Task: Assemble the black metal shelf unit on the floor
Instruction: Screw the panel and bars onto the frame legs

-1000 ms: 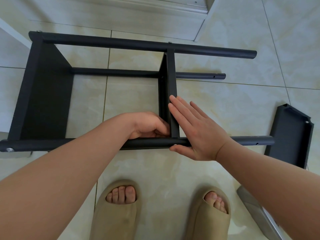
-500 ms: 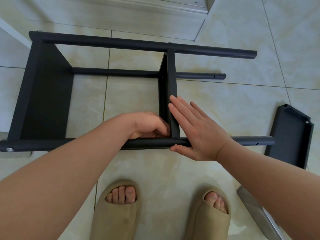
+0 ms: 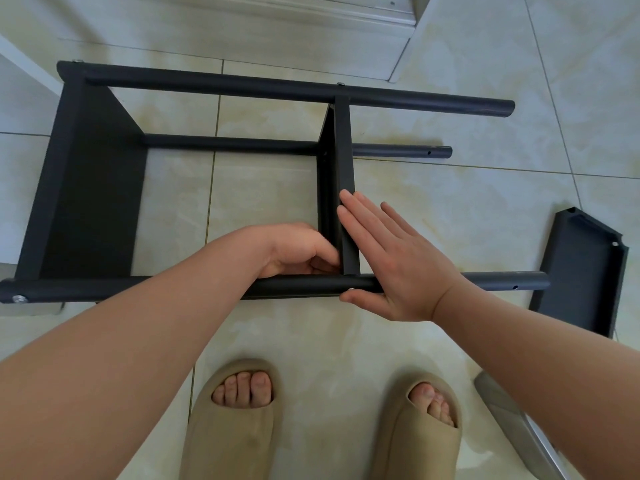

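change: nothing shifted; both hands stay put.
shelf unit [image 3: 93,188]: lying on floor [image 3: 450,209], 10 to 2 o'clock.
left hand [image 3: 294,249]: curled at middle panel [image 3: 343,150] corner; grip cannot be told.
right hand [image 3: 391,258]: flat, fingers straight against that panel.

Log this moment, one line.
right hand: flat on middle shelf | left hand: curled at its corner | spare shelf: on floor

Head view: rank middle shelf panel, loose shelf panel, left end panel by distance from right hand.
1. Middle black metal shelf panel: touched by right hand.
2. Loose black metal shelf panel: floor, right.
3. Black metal end panel: far left.
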The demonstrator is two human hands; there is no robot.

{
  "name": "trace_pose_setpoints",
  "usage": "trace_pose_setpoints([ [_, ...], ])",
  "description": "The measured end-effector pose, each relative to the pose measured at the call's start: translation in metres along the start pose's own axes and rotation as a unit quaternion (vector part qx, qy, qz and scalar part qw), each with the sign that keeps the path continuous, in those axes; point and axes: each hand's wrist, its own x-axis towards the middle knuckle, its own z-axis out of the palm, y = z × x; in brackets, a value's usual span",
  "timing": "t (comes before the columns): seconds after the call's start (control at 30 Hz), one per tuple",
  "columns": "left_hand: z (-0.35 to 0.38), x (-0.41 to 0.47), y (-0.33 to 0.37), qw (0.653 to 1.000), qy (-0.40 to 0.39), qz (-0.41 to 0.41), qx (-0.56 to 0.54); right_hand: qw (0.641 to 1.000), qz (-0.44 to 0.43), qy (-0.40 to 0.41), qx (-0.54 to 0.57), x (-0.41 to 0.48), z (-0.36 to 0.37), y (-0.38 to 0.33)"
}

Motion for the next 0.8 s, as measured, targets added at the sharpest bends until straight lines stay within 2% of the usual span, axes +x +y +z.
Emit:
trace_pose_setpoints([
  [0.2, 0.0008, 0.0016, -0.0005, 0.999, 0.022, 0.009, 0.047, 1.000, 0.000, 0.001, -0.004, -0.0001, 0.0006, 0.0005],
  [0.53, -0.0011, 0.0035, -0.0027, 1.000, 0.003, 0.011, -0.012, 1.000, 0.002, -0.001, -0.005, -0.0001, 0.0007, 0.0006],
  [0.8, -0.0003, 0.0043, -0.0021, 0.999, 0.027, 0.024, 0.040, 1.000, -0.002, 0.011, -0.002, -0.0002, 0.0018, 0.0006],
])
